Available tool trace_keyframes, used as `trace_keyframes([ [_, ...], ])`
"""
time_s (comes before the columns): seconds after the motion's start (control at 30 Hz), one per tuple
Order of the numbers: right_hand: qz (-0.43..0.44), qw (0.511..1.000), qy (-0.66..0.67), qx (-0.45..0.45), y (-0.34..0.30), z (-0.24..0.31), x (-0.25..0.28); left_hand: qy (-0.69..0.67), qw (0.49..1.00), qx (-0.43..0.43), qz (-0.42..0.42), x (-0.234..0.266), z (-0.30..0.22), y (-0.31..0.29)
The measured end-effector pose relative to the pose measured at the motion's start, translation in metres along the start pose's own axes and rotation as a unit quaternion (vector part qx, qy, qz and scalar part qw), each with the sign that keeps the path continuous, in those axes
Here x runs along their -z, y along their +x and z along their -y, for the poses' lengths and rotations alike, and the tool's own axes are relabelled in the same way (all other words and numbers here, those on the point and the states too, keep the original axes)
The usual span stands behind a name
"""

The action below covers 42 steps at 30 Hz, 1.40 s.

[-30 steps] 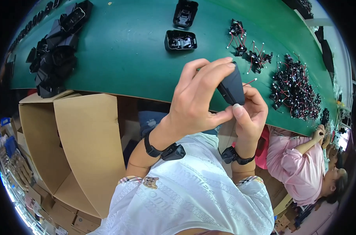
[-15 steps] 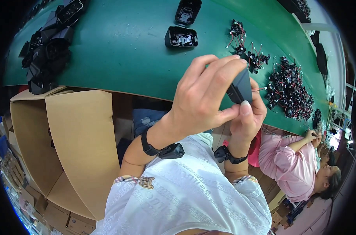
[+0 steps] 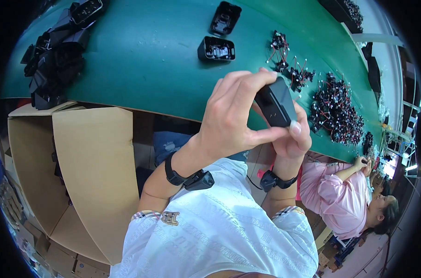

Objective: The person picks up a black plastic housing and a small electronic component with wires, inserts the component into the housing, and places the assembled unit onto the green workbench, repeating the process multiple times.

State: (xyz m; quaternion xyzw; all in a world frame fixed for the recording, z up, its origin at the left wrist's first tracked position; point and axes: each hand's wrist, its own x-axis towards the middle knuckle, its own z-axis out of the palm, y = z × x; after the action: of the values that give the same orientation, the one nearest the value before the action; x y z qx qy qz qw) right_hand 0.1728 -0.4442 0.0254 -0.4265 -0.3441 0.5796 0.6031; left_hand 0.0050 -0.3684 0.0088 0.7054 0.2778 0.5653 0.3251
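At the near edge of the green desk [image 3: 164, 78], I have the fingers [image 3: 250, 86] of my left hand [image 3: 228, 113] and right hand [image 3: 290, 142] gripping a black case [image 3: 276, 106], left of heaped wired parts [image 3: 338, 113].

Bright, cool light shows the black casing [image 3: 279, 105] I grip fairly clearly; a lamp [image 3: 410, 167] glares far right, the cardboard box [image 3: 94, 167] is shadowed inside, and edges bend towards blackness.

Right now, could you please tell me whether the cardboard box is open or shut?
Open: the cardboard box shows its interior beside a large flap.
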Motion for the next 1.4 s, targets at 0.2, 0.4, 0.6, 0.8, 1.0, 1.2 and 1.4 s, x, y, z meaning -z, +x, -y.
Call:
trace_keyframes([
  [0.2, 0.156, 0.978, -0.097, 0.098, 0.039, 0.041, -0.022, 0.056, 0.996, -0.072, -0.002, 0.024, 0.000, 0.018],
  [0.4, 0.154, 0.763, -0.542, 0.317, 0.150, 0.088, -0.042, 0.107, 0.990, 0.010, -0.091, 0.037, 0.037, 0.017],
  [0.6, 0.069, 0.587, -0.758, 0.277, 0.323, 0.061, -0.051, 0.206, 0.972, 0.102, -0.037, 0.033, 0.066, 0.004],
  [0.8, 0.045, 0.540, -0.813, 0.212, 0.395, 0.015, -0.062, 0.209, 0.971, 0.112, -0.035, 0.030, 0.068, 0.005],
  [1.0, 0.055, 0.506, -0.838, 0.197, 0.416, 0.001, -0.070, 0.215, 0.968, 0.126, -0.036, 0.032, 0.062, 0.007],
  [1.2, 0.070, 0.497, -0.851, 0.155, 0.426, 0.006, -0.059, 0.221, 0.968, 0.118, -0.021, 0.027, 0.061, 0.008],
  [1.4, 0.086, 0.511, -0.834, 0.190, 0.383, 0.036, -0.073, 0.234, 0.965, 0.114, 0.001, 0.030, 0.063, 0.006],
])
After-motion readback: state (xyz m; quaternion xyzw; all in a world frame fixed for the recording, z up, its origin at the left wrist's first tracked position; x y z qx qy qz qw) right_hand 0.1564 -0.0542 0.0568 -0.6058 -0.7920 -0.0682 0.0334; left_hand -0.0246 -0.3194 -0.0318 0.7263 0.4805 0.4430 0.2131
